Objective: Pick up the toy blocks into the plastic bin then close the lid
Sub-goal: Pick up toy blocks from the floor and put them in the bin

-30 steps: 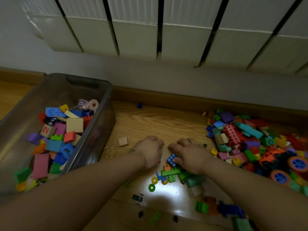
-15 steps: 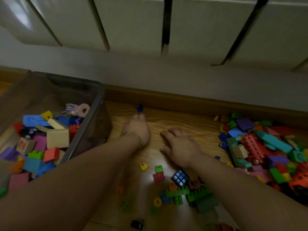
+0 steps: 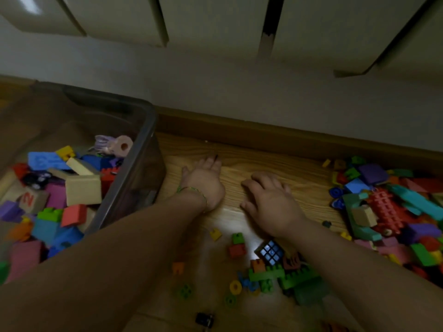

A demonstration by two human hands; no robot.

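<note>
Both arms of the person reach forward over the wooden floor (image 3: 294, 168), toward the baseboard (image 3: 275, 137). The left hand (image 3: 203, 180) lies low near the wall of the plastic bin (image 3: 146, 168), with its fingers stretched to the front. At the fingertips (image 3: 212, 161) there is a small dark thing (image 3: 217, 156); I cannot tell if the fingers pinch it or only touch it. A thin green-and-gold bracelet (image 3: 195, 190) goes around this wrist. The right hand (image 3: 272, 202) rests palm down on the floor, just beside the left one but not touching it, with fingers loosely spread and holding nothing.

The bin stands at the left, open on top, and is partly filled with toy blocks (image 3: 72, 188) of many colours, some wooden cubes among them. A big pile of blocks (image 3: 388, 207) lies on the floor at the right, close to the baseboard. Between the forearms, nearer to the person, lie scattered pieces: a green brick (image 3: 266, 275), a red block (image 3: 236, 250), a yellow ring (image 3: 235, 287) and a small puzzle cube (image 3: 271, 252) with dark blue squares.
</note>
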